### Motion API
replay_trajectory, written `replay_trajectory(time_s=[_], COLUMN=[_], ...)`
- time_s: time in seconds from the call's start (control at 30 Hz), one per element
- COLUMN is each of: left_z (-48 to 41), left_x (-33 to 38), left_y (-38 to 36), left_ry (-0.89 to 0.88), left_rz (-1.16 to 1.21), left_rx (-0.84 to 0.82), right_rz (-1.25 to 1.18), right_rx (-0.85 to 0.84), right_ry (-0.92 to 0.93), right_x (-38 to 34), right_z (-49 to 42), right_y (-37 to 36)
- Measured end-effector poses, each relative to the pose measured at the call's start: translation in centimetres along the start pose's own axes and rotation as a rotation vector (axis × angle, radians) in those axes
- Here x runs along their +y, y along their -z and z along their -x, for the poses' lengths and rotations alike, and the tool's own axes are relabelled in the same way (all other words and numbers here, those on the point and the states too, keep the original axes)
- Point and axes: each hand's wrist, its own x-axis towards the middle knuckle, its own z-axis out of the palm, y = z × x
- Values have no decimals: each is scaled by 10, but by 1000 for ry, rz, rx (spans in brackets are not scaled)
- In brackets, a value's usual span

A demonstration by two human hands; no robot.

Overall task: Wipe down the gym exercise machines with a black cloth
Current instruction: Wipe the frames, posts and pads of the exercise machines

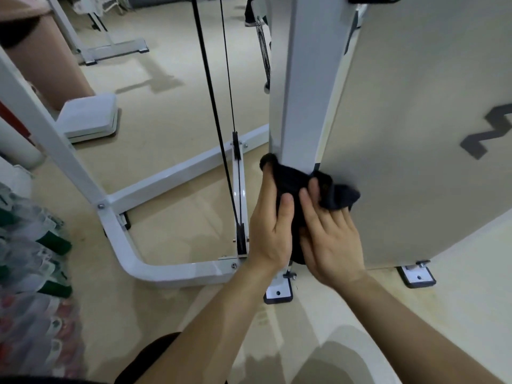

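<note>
Hands (270, 231) (332, 242) half-buried in black cloth (292, 182)

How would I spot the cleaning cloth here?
Start at the big grey panel on the right, then the white post along its left edge. Low on that post, the left hand and right hand hold the black cloth: crumpled, soft, the only dark fabric against pale metal.
</note>
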Motion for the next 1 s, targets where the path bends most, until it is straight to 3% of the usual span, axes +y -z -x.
replay_trajectory(time_s=[0.1,0.23,0.5,0.73,0.83,1.0], left_z=[-12,-43,-48,36,27,8], left_x=[15,32,18,-67,-57,-50], left_y=[-8,-8,-26,-18,-13,-16], left_ry=[29,-69,-201,204,239,140], left_rz=[-138,-266,-244,-414,-400,-330], left_rx=[63,143,377,161,95,158], right_rz=[-213,-185,-261,-248,-229,-231], right_rx=[-25,103,-251,-494,-568,-669], right_ry=[-101,-253,-405,-543,-546,-606], right_x=[-16,-16,-3,10,12,17], right_z=[18,31,53,78,76,88], right_y=[13,28,-7,-23,-24,-34])
